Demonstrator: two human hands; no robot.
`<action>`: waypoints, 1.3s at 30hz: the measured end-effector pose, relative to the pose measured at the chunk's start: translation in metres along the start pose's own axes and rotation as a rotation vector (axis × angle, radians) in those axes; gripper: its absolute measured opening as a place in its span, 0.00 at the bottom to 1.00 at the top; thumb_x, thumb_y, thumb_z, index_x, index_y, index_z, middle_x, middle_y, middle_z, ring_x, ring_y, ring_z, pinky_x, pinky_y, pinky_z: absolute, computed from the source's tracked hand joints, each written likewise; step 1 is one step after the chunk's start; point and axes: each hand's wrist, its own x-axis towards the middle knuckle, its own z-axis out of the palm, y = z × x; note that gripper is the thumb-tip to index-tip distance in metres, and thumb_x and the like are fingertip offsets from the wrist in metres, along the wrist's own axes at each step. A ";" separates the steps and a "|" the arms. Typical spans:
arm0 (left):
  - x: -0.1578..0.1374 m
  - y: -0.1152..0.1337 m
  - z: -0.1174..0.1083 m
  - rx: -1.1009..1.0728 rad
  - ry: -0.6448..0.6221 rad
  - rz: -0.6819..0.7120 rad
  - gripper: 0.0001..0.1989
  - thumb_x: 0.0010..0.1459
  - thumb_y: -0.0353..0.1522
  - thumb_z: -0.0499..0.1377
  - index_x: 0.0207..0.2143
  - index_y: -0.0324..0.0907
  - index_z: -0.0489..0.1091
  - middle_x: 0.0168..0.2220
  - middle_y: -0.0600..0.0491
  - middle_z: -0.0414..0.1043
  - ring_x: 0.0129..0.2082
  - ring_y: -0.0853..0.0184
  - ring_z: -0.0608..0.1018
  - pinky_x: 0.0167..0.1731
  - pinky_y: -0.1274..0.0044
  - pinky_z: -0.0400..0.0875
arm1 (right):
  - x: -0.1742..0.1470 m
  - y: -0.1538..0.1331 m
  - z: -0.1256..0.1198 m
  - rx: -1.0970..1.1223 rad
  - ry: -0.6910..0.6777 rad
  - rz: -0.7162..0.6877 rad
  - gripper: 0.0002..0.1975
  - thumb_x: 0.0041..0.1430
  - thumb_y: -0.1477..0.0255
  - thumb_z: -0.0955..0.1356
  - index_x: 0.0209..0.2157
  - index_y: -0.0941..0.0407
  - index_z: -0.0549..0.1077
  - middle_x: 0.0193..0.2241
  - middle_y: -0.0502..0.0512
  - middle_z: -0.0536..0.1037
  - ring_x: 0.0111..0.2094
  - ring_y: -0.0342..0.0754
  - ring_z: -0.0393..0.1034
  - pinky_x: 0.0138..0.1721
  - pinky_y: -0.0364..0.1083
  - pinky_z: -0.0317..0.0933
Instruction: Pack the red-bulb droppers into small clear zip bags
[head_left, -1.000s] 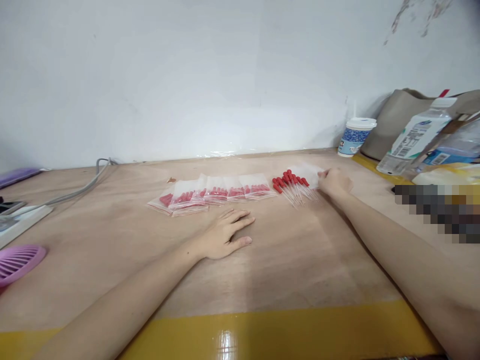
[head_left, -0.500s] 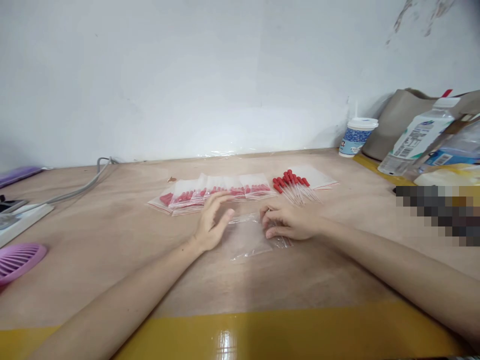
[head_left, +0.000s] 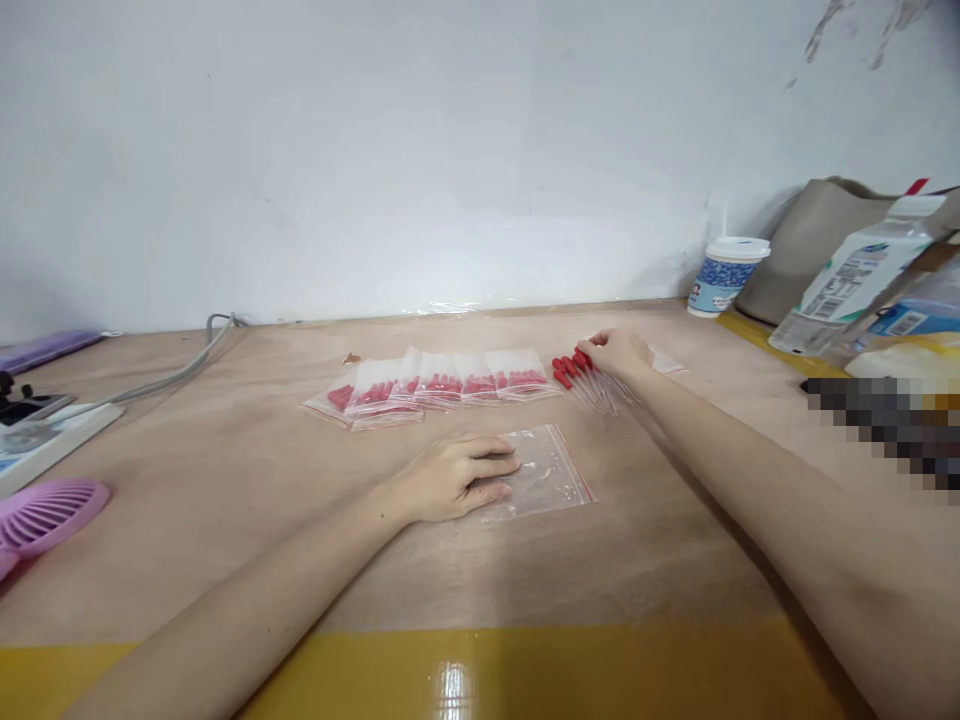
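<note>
My left hand (head_left: 459, 478) lies flat, fingers stretched out over the left part of a clear zip bag (head_left: 551, 478) with a red seal line. The bag looks flat and its red line faces right. Farther back, my right hand (head_left: 621, 352) is at a pile of glass-like droppers (head_left: 600, 390) with red bulbs. Its thumb and forefinger are closed around a red bulb (head_left: 582, 357) at the top of the pile. The other fingers are curled and partly hidden. A pale bag (head_left: 670, 365) shows behind the right wrist.
Several overlapping zip bags (head_left: 442, 385) with red-bulbed pieces lie in a row behind my left hand. At the right stand a paper cup (head_left: 727, 275) and a plastic bottle (head_left: 847, 280). A pink fan (head_left: 49, 515), a power strip (head_left: 64, 445) and a cable (head_left: 184, 370) are at the left.
My right hand has let go of the clear bag and moved back and right to the droppers. The left hand has come down and right onto the bag, which now lies flatter.
</note>
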 end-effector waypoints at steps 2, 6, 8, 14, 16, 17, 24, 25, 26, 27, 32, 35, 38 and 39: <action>0.000 0.000 0.000 -0.061 0.000 -0.024 0.18 0.61 0.40 0.52 0.51 0.44 0.68 0.54 0.49 0.67 0.53 0.62 0.70 0.53 0.68 0.64 | 0.002 0.000 -0.003 0.031 0.029 0.010 0.15 0.51 0.59 0.65 0.32 0.54 0.77 0.35 0.59 0.78 0.38 0.55 0.71 0.37 0.50 0.62; 0.001 0.000 0.000 -0.199 0.024 -0.078 0.18 0.60 0.39 0.54 0.51 0.44 0.68 0.53 0.48 0.67 0.53 0.64 0.70 0.54 0.69 0.63 | 0.008 0.004 -0.022 0.222 0.162 -0.074 0.15 0.55 0.60 0.63 0.31 0.56 0.72 0.34 0.60 0.77 0.38 0.53 0.71 0.38 0.50 0.62; 0.001 0.000 0.002 -0.227 0.042 -0.092 0.18 0.60 0.39 0.54 0.50 0.43 0.68 0.53 0.48 0.67 0.54 0.64 0.70 0.55 0.68 0.63 | 0.002 0.006 -0.034 0.429 0.229 -0.141 0.15 0.57 0.58 0.61 0.34 0.56 0.68 0.33 0.60 0.77 0.34 0.50 0.71 0.35 0.48 0.63; 0.002 -0.001 0.005 -0.218 0.066 -0.113 0.19 0.60 0.38 0.54 0.51 0.43 0.67 0.55 0.47 0.65 0.55 0.63 0.68 0.56 0.68 0.61 | -0.057 0.013 -0.041 0.925 0.011 -0.150 0.19 0.54 0.51 0.63 0.29 0.53 0.59 0.26 0.53 0.74 0.18 0.41 0.62 0.22 0.43 0.59; 0.001 -0.002 0.005 -0.208 0.068 -0.108 0.18 0.60 0.38 0.54 0.52 0.44 0.67 0.55 0.48 0.65 0.55 0.63 0.68 0.56 0.67 0.61 | -0.076 0.019 -0.033 0.996 -0.087 -0.101 0.20 0.52 0.50 0.64 0.28 0.52 0.59 0.26 0.52 0.74 0.19 0.41 0.62 0.22 0.43 0.60; 0.001 -0.002 0.005 -0.204 0.071 -0.105 0.18 0.60 0.39 0.54 0.52 0.44 0.67 0.54 0.48 0.65 0.55 0.63 0.68 0.56 0.67 0.61 | -0.084 0.021 -0.028 1.024 -0.113 -0.076 0.20 0.51 0.50 0.65 0.28 0.52 0.59 0.26 0.52 0.74 0.20 0.41 0.63 0.23 0.42 0.61; 0.002 -0.001 0.005 -0.199 0.068 -0.119 0.19 0.59 0.38 0.55 0.51 0.42 0.68 0.54 0.47 0.65 0.55 0.63 0.68 0.56 0.69 0.61 | -0.099 0.026 -0.010 1.242 -0.192 0.095 0.18 0.51 0.55 0.68 0.26 0.54 0.61 0.22 0.49 0.72 0.18 0.39 0.64 0.20 0.40 0.62; 0.002 -0.001 0.005 -0.198 0.067 -0.120 0.19 0.60 0.38 0.54 0.51 0.42 0.68 0.54 0.47 0.65 0.55 0.63 0.68 0.56 0.69 0.61 | -0.100 0.025 -0.010 1.272 -0.211 0.123 0.17 0.52 0.57 0.68 0.26 0.54 0.61 0.21 0.49 0.72 0.18 0.39 0.64 0.20 0.40 0.62; 0.002 -0.001 0.005 -0.197 0.065 -0.120 0.19 0.60 0.38 0.54 0.52 0.42 0.68 0.55 0.48 0.65 0.55 0.63 0.68 0.56 0.69 0.61 | -0.102 0.024 -0.009 1.299 -0.230 0.155 0.16 0.53 0.59 0.68 0.26 0.54 0.62 0.21 0.49 0.72 0.18 0.39 0.64 0.20 0.39 0.62; 0.002 0.000 0.004 -0.193 0.061 -0.120 0.18 0.60 0.38 0.53 0.52 0.42 0.68 0.55 0.48 0.65 0.55 0.64 0.68 0.56 0.69 0.60 | -0.104 0.022 -0.009 1.323 -0.249 0.185 0.15 0.54 0.60 0.68 0.26 0.55 0.62 0.21 0.49 0.73 0.18 0.38 0.65 0.20 0.39 0.62; 0.002 0.001 0.001 -0.162 0.042 -0.120 0.23 0.60 0.40 0.53 0.57 0.43 0.60 0.56 0.49 0.64 0.55 0.63 0.68 0.55 0.69 0.62 | -0.113 0.024 -0.012 1.363 -0.525 0.218 0.11 0.51 0.66 0.71 0.24 0.56 0.66 0.24 0.52 0.76 0.25 0.41 0.72 0.32 0.42 0.68; 0.001 0.001 0.001 -0.145 0.048 -0.130 0.28 0.58 0.42 0.55 0.59 0.43 0.57 0.56 0.47 0.64 0.54 0.61 0.69 0.52 0.68 0.64 | -0.113 0.030 -0.016 1.246 -0.794 0.108 0.13 0.42 0.69 0.75 0.25 0.57 0.68 0.28 0.52 0.77 0.30 0.42 0.73 0.38 0.44 0.67; 0.001 0.001 0.001 -0.144 0.050 -0.114 0.28 0.58 0.42 0.55 0.59 0.44 0.56 0.56 0.47 0.64 0.54 0.60 0.69 0.52 0.66 0.64 | -0.110 0.035 -0.021 1.060 -0.961 -0.061 0.14 0.39 0.71 0.76 0.26 0.59 0.69 0.32 0.53 0.77 0.30 0.41 0.71 0.35 0.43 0.65; 0.002 0.000 0.001 -0.147 0.047 -0.100 0.27 0.59 0.41 0.55 0.59 0.44 0.56 0.56 0.47 0.63 0.54 0.59 0.68 0.52 0.66 0.64 | -0.109 0.035 -0.022 1.028 -0.976 -0.118 0.14 0.38 0.72 0.76 0.26 0.59 0.70 0.33 0.53 0.77 0.31 0.41 0.71 0.34 0.43 0.65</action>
